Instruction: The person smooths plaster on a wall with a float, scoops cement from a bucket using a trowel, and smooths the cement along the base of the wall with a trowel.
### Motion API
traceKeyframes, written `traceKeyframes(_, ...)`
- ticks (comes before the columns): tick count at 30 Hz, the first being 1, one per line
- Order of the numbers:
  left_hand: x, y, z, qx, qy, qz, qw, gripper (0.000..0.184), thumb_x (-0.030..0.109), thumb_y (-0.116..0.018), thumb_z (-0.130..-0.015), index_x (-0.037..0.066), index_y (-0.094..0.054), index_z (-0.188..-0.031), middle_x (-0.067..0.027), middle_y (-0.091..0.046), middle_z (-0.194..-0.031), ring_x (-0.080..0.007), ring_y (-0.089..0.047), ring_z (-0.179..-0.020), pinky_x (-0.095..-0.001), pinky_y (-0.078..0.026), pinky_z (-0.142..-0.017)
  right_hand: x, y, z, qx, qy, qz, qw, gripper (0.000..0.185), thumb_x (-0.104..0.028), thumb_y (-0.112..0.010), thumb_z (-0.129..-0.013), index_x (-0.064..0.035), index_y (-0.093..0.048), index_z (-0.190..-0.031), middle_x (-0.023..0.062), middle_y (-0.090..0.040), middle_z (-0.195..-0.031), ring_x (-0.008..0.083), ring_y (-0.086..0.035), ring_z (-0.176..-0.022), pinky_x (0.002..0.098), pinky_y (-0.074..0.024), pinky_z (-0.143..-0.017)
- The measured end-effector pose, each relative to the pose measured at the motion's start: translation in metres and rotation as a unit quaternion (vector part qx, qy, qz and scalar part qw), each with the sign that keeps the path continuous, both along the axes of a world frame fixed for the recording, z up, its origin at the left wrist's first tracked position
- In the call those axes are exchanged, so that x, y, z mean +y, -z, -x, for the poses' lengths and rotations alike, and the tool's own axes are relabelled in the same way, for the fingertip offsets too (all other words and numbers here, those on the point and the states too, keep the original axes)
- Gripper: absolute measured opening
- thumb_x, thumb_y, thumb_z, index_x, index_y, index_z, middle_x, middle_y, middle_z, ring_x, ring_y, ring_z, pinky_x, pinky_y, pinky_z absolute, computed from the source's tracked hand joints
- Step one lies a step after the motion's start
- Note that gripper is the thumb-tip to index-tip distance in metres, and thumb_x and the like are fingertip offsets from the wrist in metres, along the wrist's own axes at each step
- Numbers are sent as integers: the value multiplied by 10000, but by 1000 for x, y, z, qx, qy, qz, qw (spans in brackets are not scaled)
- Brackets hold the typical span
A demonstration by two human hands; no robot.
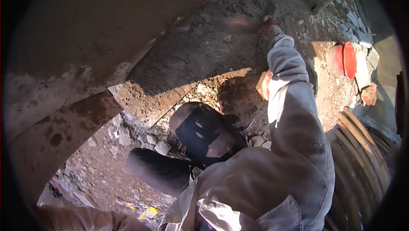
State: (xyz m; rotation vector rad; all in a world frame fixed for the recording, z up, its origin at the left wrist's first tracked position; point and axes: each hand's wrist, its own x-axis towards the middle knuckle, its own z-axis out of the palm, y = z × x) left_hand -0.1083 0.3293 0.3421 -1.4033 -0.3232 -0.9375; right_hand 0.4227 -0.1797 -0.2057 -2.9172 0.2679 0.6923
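My right hand is at the far end of my outstretched arm, low over a layer of dark, wet-looking mortar. Its fingers are closed around what looks like a trowel, a small dark blade in shadow whose outline is hard to make out. A faint orange glint lies on the mortar left of the hand. My left hand is out of view; brown cloth, perhaps my left sleeve, shows at the bottom left. My bent knees in dark trousers are below the mortar's sunlit near edge.
A curved, stained concrete wall overhangs the left side. Red rounded pieces and broken rubble lie at the right. Curved brown strips are stacked at lower right. Loose stones and a yellow wrapper lie on the ground.
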Motion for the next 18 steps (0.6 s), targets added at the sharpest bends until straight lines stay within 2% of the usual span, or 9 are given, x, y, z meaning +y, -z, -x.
traceKeyframes(2,-10,2,-5,17,-6,24,1000,337,255,-595,-948,-56,-628,-1075,-224,-672,-964,-384,-636,-838,-470,-492,-736,3,7,36,47,-91,19,995,408,-238,-668,-814,0,-654,-1145,176,-663,-1170,346,-648,-1069,411,-533,-886)
traceKeyframes(5,-5,-3,3,-21,-30,56,998,347,272,-575,-960,-55,-631,-1062,-232,-668,-952,-391,-628,-828,-464,-490,-739,49,-49,86,71,-228,31,971,507,-242,-646,-826,4,-568,-1263,181,-658,-1183,359,-656,-1032,410,-539,-874)
traceKeyframes(7,5,1,0,-90,84,150,981,266,204,-552,-924,-45,-620,-992,-213,-632,-914,-411,-596,-849,-494,-447,-785,56,-87,76,61,-224,25,972,602,-241,-641,-826,0,-475,-1353,204,-643,-1200,365,-653,-1039,417,-538,-878)
traceKeyframes(8,11,2,1,-122,135,192,964,227,169,-541,-907,-40,-615,-957,-203,-614,-895,-421,-580,-859,-508,-426,-808,56,-102,64,48,-181,12,982,668,-239,-643,-822,-6,-411,-1404,226,-629,-1213,366,-647,-1059,425,-535,-884)
traceKeyframes(9,23,0,10,-119,134,168,969,227,175,-537,-913,-38,-611,-943,-203,-599,-864,-426,-565,-825,-507,-419,-778,54,-108,49,34,-137,-2,990,739,-237,-645,-818,-12,-346,-1455,247,-616,-1226,367,-642,-1079,433,-532,-891)
traceKeyframes(11,46,-12,30,-108,138,124,977,233,187,-531,-925,-34,-603,-915,-204,-567,-802,-434,-536,-758,-503,-405,-717,31,-86,-14,-2,-69,62,996,655,-324,-622,-863,-74,-408,-1429,197,-599,-1284,349,-596,-1164,416,-501,-954)
traceKeyframes(14,41,-16,39,-77,92,148,982,257,209,-517,-950,-33,-580,-888,-215,-563,-786,-431,-538,-745,-506,-415,-703,3,-29,-76,-42,-71,123,989,686,-394,-623,-863,-86,-405,-1436,213,-568,-1319,353,-561,-1214,417,-492,-967)
traceKeyframes(17,29,-14,23,-69,109,149,980,285,235,-512,-963,-26,-578,-870,-227,-583,-808,-434,-545,-753,-520,-417,-703,24,14,-50,-63,-94,40,993,687,-406,-652,-851,-88,-424,-1415,219,-585,-1286,376,-571,-1187,418,-497,-954)
traceKeyframes(18,23,-12,17,-57,121,139,981,300,253,-521,-961,-25,-577,-866,-227,-591,-819,-432,-551,-759,-528,-415,-708,28,14,-34,-59,-184,47,980,677,-392,-647,-853,-83,-425,-1413,225,-590,-1271,384,-575,-1174,422,-499,-945)
